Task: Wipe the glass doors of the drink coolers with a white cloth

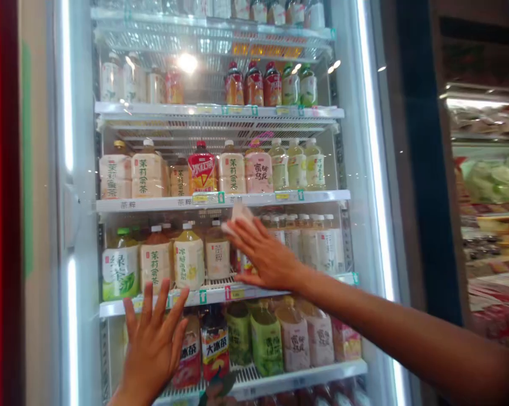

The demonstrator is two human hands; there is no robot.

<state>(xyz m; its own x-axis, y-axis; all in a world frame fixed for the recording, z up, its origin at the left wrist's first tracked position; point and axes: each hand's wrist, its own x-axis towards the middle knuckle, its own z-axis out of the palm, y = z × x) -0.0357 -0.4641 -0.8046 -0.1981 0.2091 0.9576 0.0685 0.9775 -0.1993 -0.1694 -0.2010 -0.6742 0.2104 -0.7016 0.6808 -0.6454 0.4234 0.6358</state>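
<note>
Right hand flat, fingers extended, likely pinning white cloth against glass door; left hand spread, empty, perhaps bracing.

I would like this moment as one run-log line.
Right hand: presses white cloth against glass door | Left hand: spread open, glass contact unclear | Behind glass: shelved bottles

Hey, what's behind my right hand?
Behind your right hand, a pale cloth pokes out at the top, and farther back part of a colourful bottle shows. The rest of that bottle, and anything directly behind the palm, is covered.
</note>
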